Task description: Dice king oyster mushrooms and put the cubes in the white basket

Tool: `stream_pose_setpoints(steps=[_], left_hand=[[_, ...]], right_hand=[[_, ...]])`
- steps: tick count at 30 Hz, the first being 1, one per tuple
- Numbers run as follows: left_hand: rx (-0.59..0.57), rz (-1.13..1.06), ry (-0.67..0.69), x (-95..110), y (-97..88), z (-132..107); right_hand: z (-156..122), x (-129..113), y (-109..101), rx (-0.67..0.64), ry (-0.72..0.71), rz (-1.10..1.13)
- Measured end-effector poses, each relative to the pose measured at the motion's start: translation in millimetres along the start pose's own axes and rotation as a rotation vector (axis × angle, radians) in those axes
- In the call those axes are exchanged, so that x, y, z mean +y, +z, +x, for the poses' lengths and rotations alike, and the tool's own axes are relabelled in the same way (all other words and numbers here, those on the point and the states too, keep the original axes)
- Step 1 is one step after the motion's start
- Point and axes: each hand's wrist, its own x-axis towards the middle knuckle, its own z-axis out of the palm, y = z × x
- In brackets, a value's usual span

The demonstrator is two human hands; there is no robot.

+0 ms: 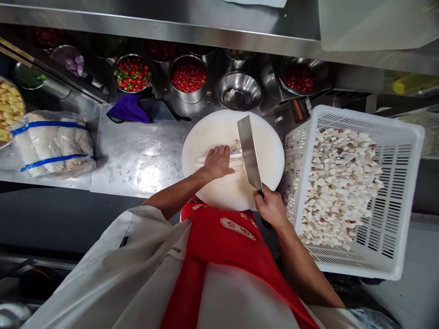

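My left hand (218, 162) lies over pale king oyster mushroom strips (236, 159) on a round white cutting board (202, 132), its fingers together and pressing them down. Strip ends stick out on both sides of it. A cleaver (249, 148) is in my right hand (270, 206), which is wrapped round the handle. The broad blade points away from me, over the board, just right of the strips' ends. Small mushroom scraps lie near the blade. To the right, a white plastic basket (370, 121) holds many chopped mushroom pieces (343, 187).
Behind the board stand a metal bowl (239, 91) and tins of chopped red chillies (188, 76). A purple cloth mask (130, 108) lies on the steel counter (120, 151). Bagged whole mushrooms (56, 141) sit at left. A steel shelf edge (164, 35) crosses above.
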Motion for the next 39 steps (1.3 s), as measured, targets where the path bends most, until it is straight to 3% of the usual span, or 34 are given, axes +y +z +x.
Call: stream_pose_setpoints(steps=[6, 11, 16, 20, 24, 28, 33, 39], left_hand=[[0.04, 0.054, 0.036, -3, 3.3, -7], [0.067, 0.064, 0.055, 1, 6.3, -7], [0.072, 0.036, 0.048, -1, 4.2, -8], [0.093, 0.017, 0.043, -8, 2.3, -16], [0.086, 0.042, 0.035, -15, 4.6, -24], [0.09, 0.06, 0.064, -15, 8.5, -24], [0.084, 0.068, 0.068, -16, 4.8, -24], [0.115, 0.038, 0.037, -26, 3.0, -40]], right_hand=[[-21, -13, -14, -0.143, 0.041, -0.037], [13, -13, 7, -0.151, 0.047, -0.139], [39, -10, 16, -0.072, -0.001, -0.064], [18, -18, -2, -0.026, 0.002, 0.009], [1, -27, -14, -0.095, 0.031, -0.011], [25, -26, 1, -0.165, 0.042, -0.092], [53, -26, 19, -0.1, 0.045, -0.008], [6, -37, -13, -0.077, 0.062, 0.025]])
